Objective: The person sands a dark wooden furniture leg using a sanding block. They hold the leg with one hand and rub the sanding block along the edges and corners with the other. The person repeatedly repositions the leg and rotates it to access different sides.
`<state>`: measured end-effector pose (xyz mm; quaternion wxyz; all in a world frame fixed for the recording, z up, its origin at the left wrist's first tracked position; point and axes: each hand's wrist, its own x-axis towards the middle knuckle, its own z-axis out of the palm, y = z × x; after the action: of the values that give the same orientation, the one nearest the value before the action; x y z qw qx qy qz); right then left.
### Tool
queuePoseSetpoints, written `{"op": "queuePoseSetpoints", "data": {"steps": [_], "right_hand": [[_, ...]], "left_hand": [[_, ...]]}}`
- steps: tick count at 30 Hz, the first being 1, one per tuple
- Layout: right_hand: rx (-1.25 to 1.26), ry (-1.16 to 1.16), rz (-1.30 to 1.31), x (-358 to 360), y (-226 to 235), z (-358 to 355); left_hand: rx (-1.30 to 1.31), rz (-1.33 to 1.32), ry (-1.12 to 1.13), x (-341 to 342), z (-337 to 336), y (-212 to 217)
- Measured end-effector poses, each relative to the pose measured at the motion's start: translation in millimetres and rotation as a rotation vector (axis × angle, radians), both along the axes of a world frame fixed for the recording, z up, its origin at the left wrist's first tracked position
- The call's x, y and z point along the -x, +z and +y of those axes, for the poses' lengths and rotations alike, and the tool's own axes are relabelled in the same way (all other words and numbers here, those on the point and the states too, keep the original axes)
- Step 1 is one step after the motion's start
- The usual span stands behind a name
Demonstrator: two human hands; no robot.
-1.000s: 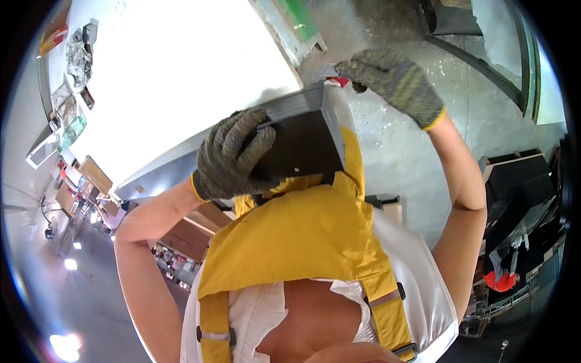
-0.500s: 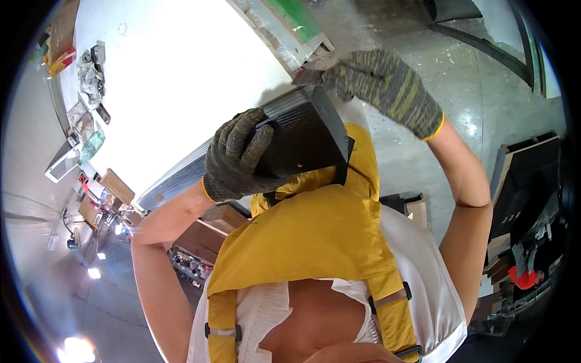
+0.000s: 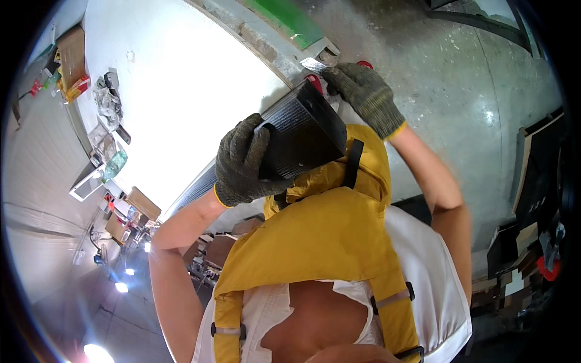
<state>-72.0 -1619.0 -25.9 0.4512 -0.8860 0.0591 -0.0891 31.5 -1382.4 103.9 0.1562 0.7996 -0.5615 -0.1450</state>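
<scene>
A long black box-shaped piece (image 3: 311, 130), ribbed on its top face, lies along the edge of the white table, its near end against my yellow overalls. My left hand (image 3: 242, 160), in a dark knitted glove, is closed over its side with the fingers on top and the thumb beneath. Just beyond the far corner of that end is my right hand (image 3: 366, 100), gloved the same way. Its fingers pinch a small flat silvery piece (image 3: 312, 65), whose kind I cannot make out. This hand is apart from the black piece.
The white table (image 3: 181, 78) spreads to the left and ahead. Along its left side are a green plastic bottle (image 3: 115, 165), crumpled wrapping (image 3: 108, 106) and a cardboard box (image 3: 72, 54). Dark panels (image 3: 538, 169) stand at the right, above the grey floor (image 3: 448, 91).
My right hand has drawn in a little, and the flat piece in it has turned from dark to bright silver. My left hand keeps its hold. The whole view has shifted slightly.
</scene>
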Motion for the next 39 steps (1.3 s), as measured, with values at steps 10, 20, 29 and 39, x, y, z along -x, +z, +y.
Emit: {"op": "queuePoseSetpoints", "data": {"steps": [10, 20, 29, 39], "right_hand": [[-0.104, 0.004, -0.004, 5, 2, 13], [-0.228, -0.076, 0.056, 18, 37, 19], [-0.108, 0.026, 0.217, 2, 10, 4], [-0.197, 0.025, 0.615, -7, 3, 9]], "left_hand": [[-0.013, 0.021, -0.017, 5, 4, 3], [-0.018, -0.007, 0.009, 9, 4, 1], [0.003, -0.009, -0.012, 6, 1, 4], [0.036, -0.001, 0.01, 8, -1, 3]]}}
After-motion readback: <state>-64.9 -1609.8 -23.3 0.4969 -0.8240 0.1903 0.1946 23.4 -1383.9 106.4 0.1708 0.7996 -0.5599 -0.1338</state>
